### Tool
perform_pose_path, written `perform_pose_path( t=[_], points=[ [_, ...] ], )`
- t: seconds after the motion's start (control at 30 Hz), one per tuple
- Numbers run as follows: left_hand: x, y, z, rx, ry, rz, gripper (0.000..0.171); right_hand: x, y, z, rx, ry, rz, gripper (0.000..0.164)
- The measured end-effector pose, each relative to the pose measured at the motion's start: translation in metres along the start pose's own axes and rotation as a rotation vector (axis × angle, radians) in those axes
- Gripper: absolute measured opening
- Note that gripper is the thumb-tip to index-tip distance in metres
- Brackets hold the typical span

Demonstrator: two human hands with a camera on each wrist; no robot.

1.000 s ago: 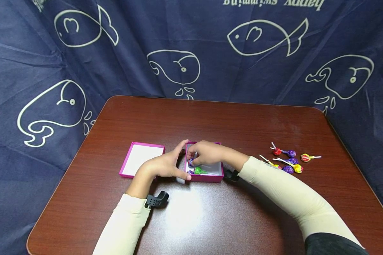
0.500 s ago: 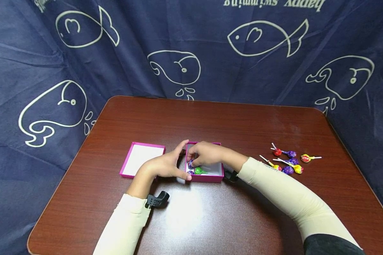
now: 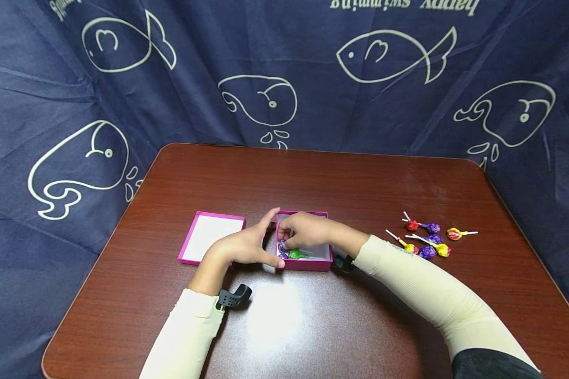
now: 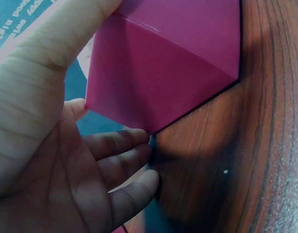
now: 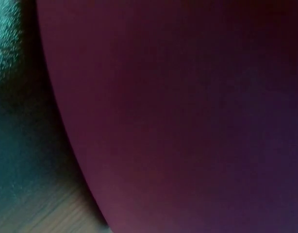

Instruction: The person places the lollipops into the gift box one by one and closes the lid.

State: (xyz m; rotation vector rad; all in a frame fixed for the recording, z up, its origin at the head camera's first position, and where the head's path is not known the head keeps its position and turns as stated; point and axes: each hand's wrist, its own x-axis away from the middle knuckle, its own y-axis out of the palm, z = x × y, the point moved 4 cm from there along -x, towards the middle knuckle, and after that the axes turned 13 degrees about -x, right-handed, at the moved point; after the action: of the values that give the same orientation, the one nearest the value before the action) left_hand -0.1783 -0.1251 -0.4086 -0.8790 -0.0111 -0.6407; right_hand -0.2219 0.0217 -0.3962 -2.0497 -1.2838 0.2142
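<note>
A pink box (image 3: 308,266) with a pale inside stands at mid-table in the head view. My left hand (image 3: 244,245) spans its left end, thumb at the near corner and index finger at the far one, holding it steady. The left wrist view shows the box's side (image 4: 149,73) close to the spread lower fingers (image 4: 124,162). Inside the box, my right hand (image 3: 308,230) has its fingers bent down on a purple lollipop (image 3: 282,245) at the left wall. A green lollipop (image 3: 296,254) lies nearer the front, beside another purple one (image 3: 283,256). The right fingertips are partly hidden.
The pink-edged lid (image 3: 211,237) lies to the left, white inside up. Several red, yellow and purple lollipops (image 3: 427,252) are scattered to the right, near my right sleeve (image 3: 408,273). Only a dark box wall (image 5: 163,121) fills the right wrist view.
The purple lollipop under my right fingers has shifted slightly toward the near side of the box, and the right hand has moved slightly with it. My left hand stays put.
</note>
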Motion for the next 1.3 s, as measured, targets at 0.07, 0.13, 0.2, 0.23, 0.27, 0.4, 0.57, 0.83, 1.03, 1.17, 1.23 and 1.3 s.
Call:
perform_pose_path(
  t=[0.07,0.13,0.2,0.23,0.27,0.4,0.57,0.83,1.03,1.17,1.23,1.3],
  points=[
    [0.000,0.000,0.001,0.002,0.004,0.002,0.124,0.000,0.000,0.000,0.001,-0.005,0.002,0.010],
    [0.000,0.000,0.000,0.000,0.006,0.002,0.124,0.001,0.000,0.000,0.005,-0.007,0.003,0.010],
    [-0.001,0.001,0.000,0.000,0.005,-0.001,0.124,0.001,0.000,0.000,0.011,-0.011,0.004,0.010],
    [-0.001,0.001,0.000,-0.001,0.003,-0.003,0.124,0.001,0.000,0.001,0.014,-0.012,0.003,0.010],
    [-0.002,0.001,0.000,-0.003,0.001,-0.005,0.124,0.001,0.001,0.001,0.017,-0.013,0.002,0.010],
    [-0.001,0.001,0.000,-0.001,-0.002,-0.011,0.124,0.002,0.000,0.001,0.018,-0.019,0.000,0.010],
    [-0.001,0.001,0.002,0.013,0.007,-0.012,0.124,0.003,-0.001,0.001,0.013,0.001,0.000,0.012],
    [-0.001,0.001,0.002,0.012,0.011,-0.008,0.123,0.005,-0.002,-0.001,0.053,-0.010,0.032,0.012],
    [-0.002,0.002,0.000,-0.004,0.000,-0.012,0.125,0.014,-0.006,-0.004,0.049,-0.066,0.091,0.012],
    [-0.002,0.001,-0.001,-0.016,-0.010,-0.008,0.125,0.027,-0.012,-0.010,0.013,-0.119,0.157,0.013],
    [-0.002,0.001,0.000,-0.013,-0.005,-0.003,0.124,0.036,-0.016,-0.014,-0.004,-0.138,0.198,0.014],
    [-0.002,0.001,0.000,-0.006,-0.001,-0.001,0.123,0.045,-0.021,-0.016,-0.018,-0.147,0.242,0.015]
  ],
)
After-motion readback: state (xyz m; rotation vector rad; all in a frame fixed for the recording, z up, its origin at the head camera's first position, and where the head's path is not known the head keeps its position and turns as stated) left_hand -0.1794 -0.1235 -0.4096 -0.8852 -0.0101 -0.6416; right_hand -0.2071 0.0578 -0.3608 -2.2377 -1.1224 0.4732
